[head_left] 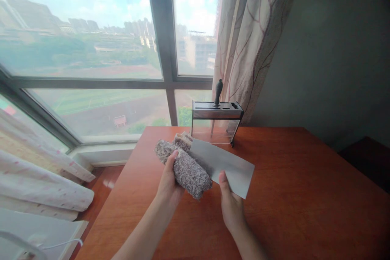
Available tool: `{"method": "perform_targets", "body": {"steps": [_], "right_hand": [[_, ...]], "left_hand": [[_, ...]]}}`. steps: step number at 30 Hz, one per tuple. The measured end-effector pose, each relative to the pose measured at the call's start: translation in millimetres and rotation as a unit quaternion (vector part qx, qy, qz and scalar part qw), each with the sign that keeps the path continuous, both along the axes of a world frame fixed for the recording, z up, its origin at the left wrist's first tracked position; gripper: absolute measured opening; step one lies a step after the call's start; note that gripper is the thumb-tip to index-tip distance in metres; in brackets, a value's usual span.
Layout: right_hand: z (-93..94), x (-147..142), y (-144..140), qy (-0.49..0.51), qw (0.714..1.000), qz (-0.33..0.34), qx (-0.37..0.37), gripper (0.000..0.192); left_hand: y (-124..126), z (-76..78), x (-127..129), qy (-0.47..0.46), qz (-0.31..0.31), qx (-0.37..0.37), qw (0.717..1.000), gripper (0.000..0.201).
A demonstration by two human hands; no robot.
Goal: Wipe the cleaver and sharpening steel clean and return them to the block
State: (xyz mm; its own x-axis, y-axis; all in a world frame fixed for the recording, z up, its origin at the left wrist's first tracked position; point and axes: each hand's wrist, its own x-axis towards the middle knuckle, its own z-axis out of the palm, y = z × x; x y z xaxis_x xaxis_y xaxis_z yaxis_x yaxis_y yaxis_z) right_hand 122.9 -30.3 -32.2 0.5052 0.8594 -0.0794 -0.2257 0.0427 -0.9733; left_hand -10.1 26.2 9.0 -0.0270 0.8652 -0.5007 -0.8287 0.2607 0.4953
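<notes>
My left hand (170,176) grips a folded, fluffy grey-brown cloth (191,172), its thumb on top. The cloth lies against the left part of a broad rectangular metal blade (227,160), which looks like a cleaver's; no handle shows. My right hand (231,203) holds the blade near its lower right edge, thumb on the upper face and fingers hidden beneath. Both things are held tilted above the reddish-brown table (292,195). Behind them, a knife block (216,111) with a metal top and clear sides stands on the table, a dark-handled knife (218,91) upright in it.
A window (91,83) fills the left and back, beyond the table's edge. A patterned curtain (243,36) hangs behind the knife block, and another curtain (39,187) bunches at the left. A white surface (45,231) with a cable is at the lower left.
</notes>
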Motion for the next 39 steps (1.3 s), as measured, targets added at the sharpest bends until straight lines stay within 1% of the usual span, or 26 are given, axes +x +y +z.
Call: {"method": "perform_targets", "body": {"steps": [5,8,11,12,17,22,25,27,29,32,34,37,39], "right_hand": [[-5.6,9,4,-0.026,0.999,-0.045,0.006,0.054],[-10.8,16,1,-0.025,0.999,-0.037,-0.005,0.049],[-14.6,21,-4,-0.025,0.999,-0.029,-0.034,0.042],[-15.3,23,-5,-0.026,0.999,-0.032,-0.033,0.041],[-16.1,25,-3,-0.012,0.999,-0.039,0.013,0.044],[-17.7,29,-2,-0.02,0.999,-0.02,0.015,0.044],[-16.5,33,-5,-0.022,1.0,0.005,-0.006,0.041],[-13.0,35,-7,-0.01,0.999,0.042,-0.006,0.039],[-8.8,37,-9,0.027,0.995,0.093,0.022,0.042],[-5.7,40,-13,0.107,0.979,0.158,0.069,0.045],[-7.3,43,-16,0.131,0.973,0.173,0.072,0.043],[-10.8,50,-19,0.11,0.978,0.172,0.043,0.036],[-10.5,51,-20,0.109,0.978,0.173,0.03,0.035]], "left_hand": [[-1,-0.5,0,0.035,-0.008,0.019,0.999,0.032],[-2,0.8,1,0.055,-0.002,0.029,0.998,0.036],[-1,2.0,0,0.056,-0.001,0.034,0.998,0.034],[-1,2.3,-2,0.053,0.001,0.036,0.998,0.033],[4,2.7,-9,0.038,0.019,0.04,0.998,0.029],[6,2.7,-11,0.038,0.018,0.049,0.998,0.027],[7,2.0,-12,0.039,0.027,0.042,0.998,0.024],[10,1.5,-14,0.034,0.039,0.034,0.998,0.022],[12,1.1,-17,0.027,0.052,0.035,0.998,0.02],[16,0.6,-22,0.013,0.069,0.041,0.997,0.017],[17,0.2,-24,0.006,0.077,0.042,0.996,0.015],[17,-0.1,-24,0.008,0.08,0.051,0.995,0.015],[16,0.3,-23,0.017,0.076,0.069,0.995,0.019]]}}
